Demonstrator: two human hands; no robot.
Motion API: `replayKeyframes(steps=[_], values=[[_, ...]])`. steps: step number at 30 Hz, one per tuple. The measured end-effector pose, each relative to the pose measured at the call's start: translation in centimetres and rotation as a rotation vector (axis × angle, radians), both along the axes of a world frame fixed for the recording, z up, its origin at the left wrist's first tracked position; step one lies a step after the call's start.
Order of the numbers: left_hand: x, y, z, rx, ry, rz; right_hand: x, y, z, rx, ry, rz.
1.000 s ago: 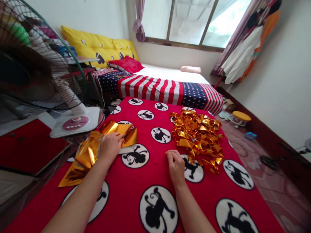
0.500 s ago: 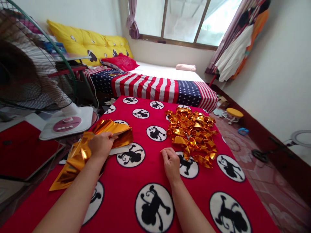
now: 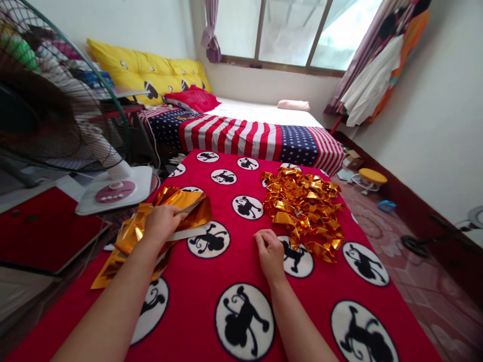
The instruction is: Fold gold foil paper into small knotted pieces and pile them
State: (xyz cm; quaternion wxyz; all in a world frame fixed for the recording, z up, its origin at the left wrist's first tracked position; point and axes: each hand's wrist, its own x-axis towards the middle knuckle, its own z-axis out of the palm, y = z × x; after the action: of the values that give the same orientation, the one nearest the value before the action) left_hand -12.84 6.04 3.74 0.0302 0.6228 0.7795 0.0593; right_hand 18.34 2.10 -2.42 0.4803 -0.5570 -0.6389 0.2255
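Observation:
In the head view, my left hand (image 3: 164,221) is over a loose stack of gold foil paper (image 3: 132,221), with thumb and fingers closed at the edge of a sheet. The sheets are bent and overlap, and some show a pale underside. My right hand (image 3: 269,251) rests on the red cloth (image 3: 188,322) in a loose fist, with nothing visible in its fingers. Just beyond it, to the right, lies a pile of folded gold foil pieces (image 3: 302,206).
To the left stands an electric fan (image 3: 113,191) with a white base, close by the cloth-covered table. Behind is a bed (image 3: 241,136) with a striped, starred cover. A yellow stool (image 3: 372,176) and a blue object (image 3: 387,206) are on the floor at right.
The whole view has shifted slightly, so things appear a little further right. My left hand stays at the foil sheets and my right hand stays on the cloth.

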Motion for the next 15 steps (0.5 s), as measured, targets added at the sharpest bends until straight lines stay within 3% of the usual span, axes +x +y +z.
replayKeyframes(steps=[10, 15], values=[[0.9, -0.7, -1.0, 0.181, 0.013, 0.076, 0.0, 0.0, -0.1, 0.006, 0.006, 0.0], [1.6, -2.0, 1.7, 0.474, -0.187, 0.132, 0.0, 0.1, -0.2, 0.009, 0.004, -0.001]])
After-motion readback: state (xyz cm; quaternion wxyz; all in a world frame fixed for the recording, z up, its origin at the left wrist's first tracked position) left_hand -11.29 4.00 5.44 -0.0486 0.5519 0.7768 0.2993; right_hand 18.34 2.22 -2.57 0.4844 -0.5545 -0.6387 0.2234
